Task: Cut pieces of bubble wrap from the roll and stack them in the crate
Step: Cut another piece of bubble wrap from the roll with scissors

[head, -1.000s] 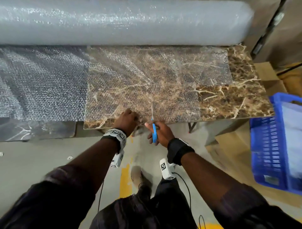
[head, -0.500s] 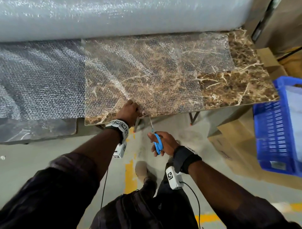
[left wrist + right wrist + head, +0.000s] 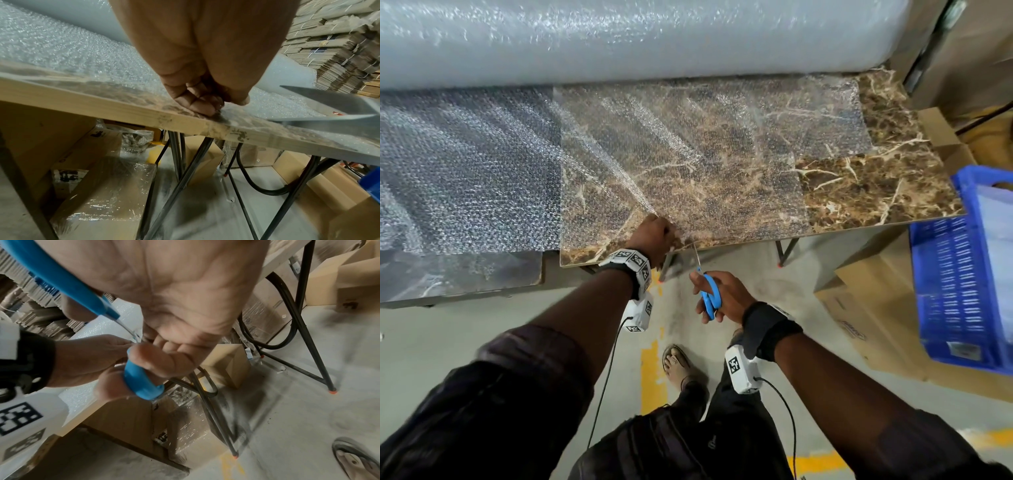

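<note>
- Head view: the roll (image 3: 619, 37) lies along the far side of the table (image 3: 876, 192), and its loose sheet (image 3: 688, 154) is drawn toward the person over the marbled top, so that the near edge is reachable for a cut.
- The left hand (image 3: 654, 236) pinches the sheet at the table's near edge, probably to keep it taut and flat for the blades.
- The right hand (image 3: 717, 296) holds the scissors (image 3: 707, 291) just off the edge, with the tip pointing at the sheet's hem beside the left hand; this looks like lining up a cut.
- The crate (image 3: 959, 291) stands on boxes to the right, near enough for dropping pieces; something pale lies inside, but what it is I cannot tell.
- The sheet is clear and finely dimpled, with the marble showing through and a slanted crease running up from the pinch.
- Left wrist view: the fingertips (image 3: 202, 107) are curled on the film where it wraps the table's wooden lip, and the open blades (image 3: 337, 112) come in from the right, apart from the fingers.
- Here the wrap looks glossy and thin, and it lies snug on the top.
- Right wrist view: the fingers (image 3: 160, 360) go through the blue loops and are curled tight round the handles, so the hand is closed on the scissors.
- The blade tip meets the wrap close to the left hand; contact is too blurred to judge.
</note>
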A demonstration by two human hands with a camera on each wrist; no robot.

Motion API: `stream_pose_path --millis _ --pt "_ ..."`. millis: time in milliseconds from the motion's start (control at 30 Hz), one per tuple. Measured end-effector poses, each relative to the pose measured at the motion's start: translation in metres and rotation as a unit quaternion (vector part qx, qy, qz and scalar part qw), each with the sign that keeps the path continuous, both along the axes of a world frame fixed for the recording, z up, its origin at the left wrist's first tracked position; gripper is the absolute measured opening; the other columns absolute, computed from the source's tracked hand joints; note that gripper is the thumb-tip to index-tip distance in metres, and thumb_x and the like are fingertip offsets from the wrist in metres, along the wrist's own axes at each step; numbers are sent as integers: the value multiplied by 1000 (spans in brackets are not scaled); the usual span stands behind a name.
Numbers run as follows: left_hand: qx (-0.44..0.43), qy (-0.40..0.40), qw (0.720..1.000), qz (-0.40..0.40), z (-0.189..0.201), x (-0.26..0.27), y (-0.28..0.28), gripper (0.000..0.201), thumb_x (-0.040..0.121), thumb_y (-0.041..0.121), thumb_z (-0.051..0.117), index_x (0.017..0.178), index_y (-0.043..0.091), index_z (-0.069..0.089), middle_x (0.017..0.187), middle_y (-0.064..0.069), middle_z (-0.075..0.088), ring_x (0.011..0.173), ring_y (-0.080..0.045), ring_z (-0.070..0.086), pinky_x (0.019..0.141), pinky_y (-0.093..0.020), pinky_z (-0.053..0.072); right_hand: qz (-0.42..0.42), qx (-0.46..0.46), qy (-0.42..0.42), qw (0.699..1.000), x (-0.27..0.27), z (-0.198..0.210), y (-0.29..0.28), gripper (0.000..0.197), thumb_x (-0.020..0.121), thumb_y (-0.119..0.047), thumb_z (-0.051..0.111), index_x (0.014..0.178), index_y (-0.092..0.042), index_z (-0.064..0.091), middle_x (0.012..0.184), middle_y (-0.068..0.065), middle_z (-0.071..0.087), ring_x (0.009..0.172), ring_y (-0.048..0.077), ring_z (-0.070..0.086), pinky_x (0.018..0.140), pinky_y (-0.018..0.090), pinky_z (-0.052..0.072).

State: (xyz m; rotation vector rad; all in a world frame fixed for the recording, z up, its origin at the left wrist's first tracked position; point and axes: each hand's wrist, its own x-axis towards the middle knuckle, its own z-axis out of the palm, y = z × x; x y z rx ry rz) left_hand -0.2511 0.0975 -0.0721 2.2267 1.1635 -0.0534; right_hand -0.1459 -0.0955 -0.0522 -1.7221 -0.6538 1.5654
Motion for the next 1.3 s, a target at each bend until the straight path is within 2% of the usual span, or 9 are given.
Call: stream_pose_path --millis 133,267,433,500,633,733,867,1067,1300 --pt "1 -7 1000 -1 -3 -1 1 24 99 28 51 105 8 64 100 -3 46 86 -23 55 72 -31 41 -15 -12 -11 1000 3 2 15 60 85 -66 57 93 -7 61 70 17 68 57 32 64 41 24 42" --pt "-9 0 1000 -5 -4 -1 1 22 99 28 50 103 10 62 102 -5 48 85 -22 53 76 -33 45 -28 -17 0 999 -1 9 28 47 89 -63 54 87 -16 62 69 17 68 54 29 63 40 23 41" --pt "-23 2 1000 -11 -3 1 2 22 98 33 51 99 12 60 102 -5 48 87 -24 55 77 -36 47 -31 -27 -14 999 -6 16 42 46 92 -61 52 81 -18 62 70 15 68 54 27 63 39 21 40" --pt "-26 -9 1000 -10 -1 -2 0 16 95 34 58 98 19 57 102 -1 46 87 -19 52 77 -33 44 -31 -31 -23 999 -7 17 44 44 91 -61 53 80 -19 62 69 14 68 54 27 63 39 21 39" --pt "-2 -8 999 -31 -4 -8 -6 31 85 32 69 110 26 52 110 0 46 94 -17 50 80 -34 47 -42 -33 -28 998 -8 15 46 44 89 -61 57 78 -19 62 69 14 68 55 27 63 38 21 39" --pt "-5 -7 1000 -25 -4 -6 -6 21 89 31 63 108 29 54 109 -1 48 94 -20 52 81 -39 51 -53 -37 -34 997 -9 15 48 44 88 -60 58 79 -17 62 68 15 68 52 25 62 37 21 39" --pt "3 -17 1000 -8 -4 -3 -7 8 93 30 57 99 34 52 100 2 46 88 -19 53 72 -34 45 -68 -35 -42 996 -9 17 53 41 90 -56 60 80 -16 63 67 12 66 45 18 60 36 18 39" --pt "-1 -16 1000 5 -3 -1 -6 12 94 28 55 106 27 56 100 0 46 86 -20 51 70 -33 40 -92 -33 -35 995 -9 22 58 45 92 -46 63 95 -1 64 68 11 59 36 7 54 35 15 39" --pt "0 -6 1000 12 -4 -1 -6 14 95 31 52 109 26 53 103 -2 48 86 -22 53 72 -36 47 -60 -25 -69 996 -6 21 59 43 91 -49 62 86 -6 63 66 12 61 42 11 58 36 15 40"
